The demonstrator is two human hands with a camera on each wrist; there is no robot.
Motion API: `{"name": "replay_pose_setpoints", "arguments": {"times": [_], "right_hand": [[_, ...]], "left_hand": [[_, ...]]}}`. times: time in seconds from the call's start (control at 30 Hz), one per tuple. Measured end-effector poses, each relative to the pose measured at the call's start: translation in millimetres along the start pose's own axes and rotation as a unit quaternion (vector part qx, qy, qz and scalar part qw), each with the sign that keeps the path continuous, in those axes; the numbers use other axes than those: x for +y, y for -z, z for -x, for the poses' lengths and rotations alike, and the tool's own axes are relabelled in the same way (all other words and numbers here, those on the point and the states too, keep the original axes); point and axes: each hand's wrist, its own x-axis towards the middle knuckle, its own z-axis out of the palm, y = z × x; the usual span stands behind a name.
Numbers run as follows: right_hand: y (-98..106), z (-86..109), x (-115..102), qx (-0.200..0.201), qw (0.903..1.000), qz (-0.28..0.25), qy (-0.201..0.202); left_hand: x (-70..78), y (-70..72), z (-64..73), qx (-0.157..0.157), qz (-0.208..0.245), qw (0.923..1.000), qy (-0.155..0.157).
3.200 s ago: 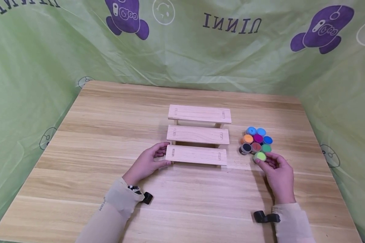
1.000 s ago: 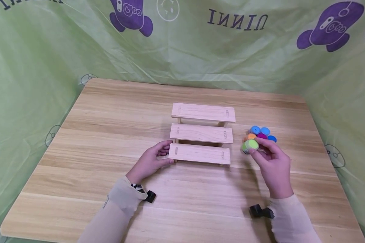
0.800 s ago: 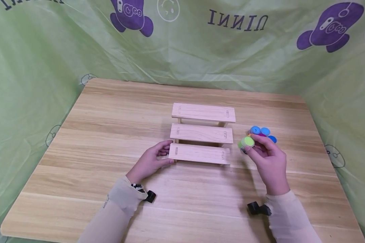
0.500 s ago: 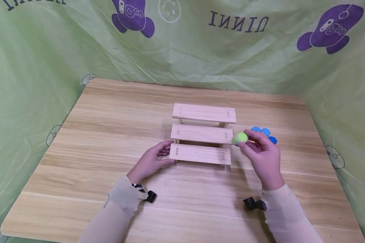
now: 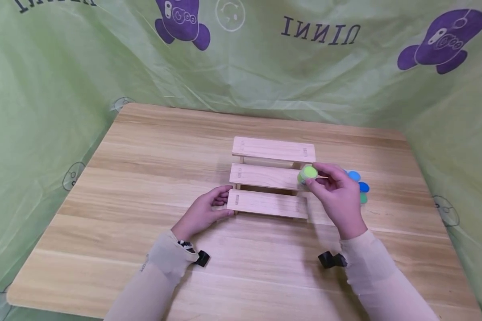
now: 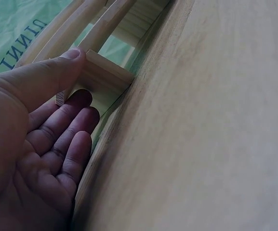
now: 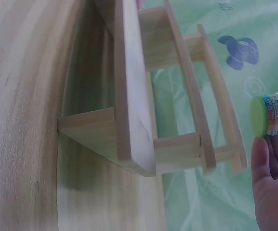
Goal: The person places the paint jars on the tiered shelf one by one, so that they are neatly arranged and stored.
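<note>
A three-step wooden stand (image 5: pixel 267 203) rises in the middle of the table. My left hand (image 5: pixel 205 211) holds the left end of its lowest shelf. In the left wrist view the thumb (image 6: pixel 64 67) lies at the shelf's corner, the other fingers loosely bent below. Between thumb and fingers my right hand (image 5: pixel 339 205) pinches a small paint pot with a light green lid (image 5: pixel 310 172). In the head view the pot overlaps the right end of the middle shelf. From the right wrist the labelled paint pot (image 7: pixel 273 115) shows tilted on its side, apart from the shelves.
Right of the stand, several more paint pots stand grouped, partly hidden by my right hand; a blue one (image 5: pixel 363 187) and a green one (image 5: pixel 363 198) show. The wooden table (image 5: pixel 144 151) is enclosed by a green printed curtain (image 5: pixel 265 76).
My right hand has picked the light green paint pot up from the group and carried it left to the stand's right side. The left hand keeps its hold on the stand.
</note>
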Motion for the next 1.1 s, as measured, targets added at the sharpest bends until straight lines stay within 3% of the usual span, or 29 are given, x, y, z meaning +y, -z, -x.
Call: {"name": "replay_pose_setpoints", "arguments": {"times": [0.23,0.53,1.1], "right_hand": [[-4,-10.3,-1,-0.024,0.9993,0.012,0.026],[-20,-30.8,-3,-0.057,0.9977,0.02,0.032],[-50,-58.7,-12,-0.107,0.993,0.049,-0.009]], "left_hand": [[-1.0,-2.8,-1.7,-0.005,0.0,1.0,-0.003],[-2.2,-2.0,-1.2,0.001,0.007,1.0,0.001],[-1.7,0.2,-1.2,0.008,0.003,1.0,-0.002]]}}
